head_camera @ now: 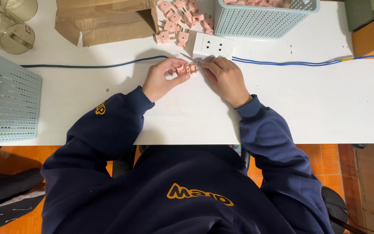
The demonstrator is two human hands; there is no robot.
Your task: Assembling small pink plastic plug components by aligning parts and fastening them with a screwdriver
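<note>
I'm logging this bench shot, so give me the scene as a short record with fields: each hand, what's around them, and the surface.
left hand: pinches a small pink plug
right hand: touches the plug's right end, holding a thin metal tool
behind hands: white socket, blue wire, pile of pink plugs
containers: pale blue basket at top, another basket at left, cardboard box
surface: white table

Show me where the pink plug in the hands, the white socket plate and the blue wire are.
pink plug (187, 69), head view, on its body.
white socket plate (213, 45), head view, on its face.
blue wire (282, 63), head view, on its right stretch.
</note>
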